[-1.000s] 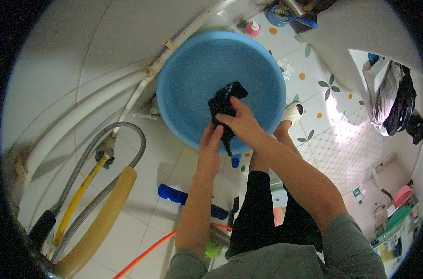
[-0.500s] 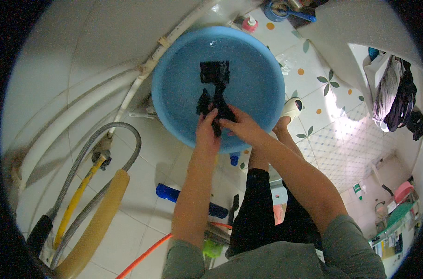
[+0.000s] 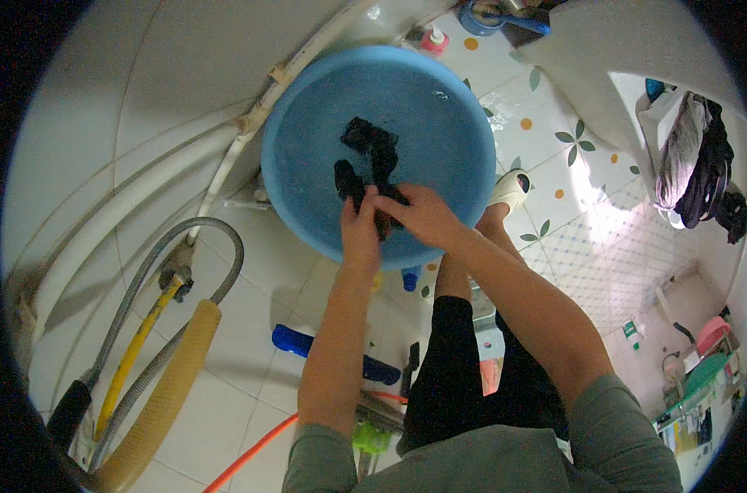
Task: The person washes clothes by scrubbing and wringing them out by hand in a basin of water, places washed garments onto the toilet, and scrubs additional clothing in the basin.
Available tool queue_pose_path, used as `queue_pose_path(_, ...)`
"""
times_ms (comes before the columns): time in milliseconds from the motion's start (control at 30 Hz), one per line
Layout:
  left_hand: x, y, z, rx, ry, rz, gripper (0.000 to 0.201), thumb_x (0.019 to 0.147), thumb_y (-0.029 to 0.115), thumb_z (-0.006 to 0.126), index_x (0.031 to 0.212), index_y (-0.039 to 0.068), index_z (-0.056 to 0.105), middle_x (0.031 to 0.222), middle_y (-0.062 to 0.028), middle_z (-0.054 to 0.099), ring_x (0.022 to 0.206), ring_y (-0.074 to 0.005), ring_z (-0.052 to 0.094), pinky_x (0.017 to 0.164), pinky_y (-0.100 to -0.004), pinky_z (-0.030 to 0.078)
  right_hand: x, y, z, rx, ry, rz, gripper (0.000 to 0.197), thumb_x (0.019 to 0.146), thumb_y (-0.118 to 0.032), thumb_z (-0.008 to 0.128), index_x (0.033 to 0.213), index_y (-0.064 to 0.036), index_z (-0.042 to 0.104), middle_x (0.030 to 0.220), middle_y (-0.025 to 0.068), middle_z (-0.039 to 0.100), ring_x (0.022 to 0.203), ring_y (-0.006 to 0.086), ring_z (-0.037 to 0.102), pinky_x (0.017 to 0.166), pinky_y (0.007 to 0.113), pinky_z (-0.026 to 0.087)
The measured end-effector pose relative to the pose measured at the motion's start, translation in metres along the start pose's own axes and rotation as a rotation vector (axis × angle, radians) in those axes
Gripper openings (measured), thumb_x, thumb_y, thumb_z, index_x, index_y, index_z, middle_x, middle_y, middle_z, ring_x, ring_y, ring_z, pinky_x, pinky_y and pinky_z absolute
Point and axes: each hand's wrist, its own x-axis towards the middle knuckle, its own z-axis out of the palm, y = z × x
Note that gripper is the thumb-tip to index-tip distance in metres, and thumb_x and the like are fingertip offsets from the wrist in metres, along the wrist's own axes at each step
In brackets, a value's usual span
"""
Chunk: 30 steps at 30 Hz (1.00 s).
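Left hand (image 3: 359, 237) and right hand (image 3: 425, 217) are pinching limp black cloth (image 3: 382, 158), fingers (image 3: 390, 206) nearly closed; wet slickness could cause slipping.

No text, number or sign can be read. Well to the right of the right hand (image 3: 419, 215) and nearer the body, a green-and-white packet (image 3: 631, 333) is too small for any print to be made out. Farther right of that hand, the goods (image 3: 705, 423) are too small and blurred to read. Beyond the hand, the pink bottle (image 3: 433, 41) is likewise too small for lettering.
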Motion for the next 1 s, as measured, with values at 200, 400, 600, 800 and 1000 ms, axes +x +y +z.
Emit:
queue_pose_path(200, 0.005, -0.003, -0.013, 0.029, -0.096, -0.369, 0.027, 0.092, 0.033, 0.063, 0.102, 0.009, 0.058, 0.090, -0.0020, 0.062, 0.077, -0.0097, 0.057, 0.055, -0.0259, 0.042, -0.012, -0.017, -0.005, -0.117, 0.009, -0.026, 0.040, 0.095, -0.034, 0.047, 0.102, 0.0027, 0.061, 0.093, 0.0278, 0.064, 0.085, 0.0467, 0.061, 0.079, 0.051, 0.048)
queue_pose_path(400, 0.012, -0.015, 0.011, -0.165, -0.065, -0.196, 0.017, 0.090, 0.022, 0.065, 0.099, 0.010, 0.058, 0.082, 0.0003, 0.058, 0.069, -0.0103, 0.052, 0.060, -0.0262, 0.041, -0.026, 0.010, 0.005, 0.024, 0.134, -0.009, 0.033, 0.094, -0.028, 0.047, 0.104, 0.0009, 0.060, 0.097, 0.0264, 0.065, 0.092, 0.0455, 0.061, 0.081, 0.052, 0.049)
queue_pose_path(600, 0.010, -0.001, 0.006, -0.230, 0.088, -0.168, 0.012, 0.089, 0.017, 0.063, 0.090, 0.010, 0.053, 0.069, 0.0020, 0.049, 0.060, -0.0100, 0.045, 0.056, -0.0265, 0.038, -0.031, 0.013, -0.011, -0.024, 0.206, -0.022, 0.039, 0.091, -0.028, 0.055, 0.118, -0.0015, 0.058, 0.098, 0.0230, 0.065, 0.091, 0.0411, 0.063, 0.081, 0.048, 0.051)
queue_pose_path(800, 0.011, 0.004, 0.003, -0.311, -0.086, -0.195, 0.015, 0.089, 0.019, 0.064, 0.089, 0.011, 0.051, 0.068, 0.0021, 0.048, 0.060, -0.0097, 0.044, 0.055, -0.0271, 0.037, -0.026, 0.002, -0.002, 0.054, 0.313, -0.122, 0.034, 0.083, -0.026, 0.065, 0.109, -0.0049, 0.063, 0.097, 0.0193, 0.065, 0.093, 0.0396, 0.062, 0.085, 0.048, 0.049)
queue_pose_path(1000, 0.016, -0.001, -0.007, -0.319, -0.096, -0.237, 0.015, 0.090, 0.021, 0.063, 0.094, 0.010, 0.054, 0.070, 0.0015, 0.052, 0.064, -0.0118, 0.049, 0.061, -0.0274, 0.040, -0.019, 0.011, -0.003, 0.023, 0.413, -0.196, 0.027, 0.086, -0.025, 0.061, 0.103, -0.0040, 0.061, 0.101, 0.0230, 0.063, 0.096, 0.0423, 0.060, 0.085, 0.049, 0.048)
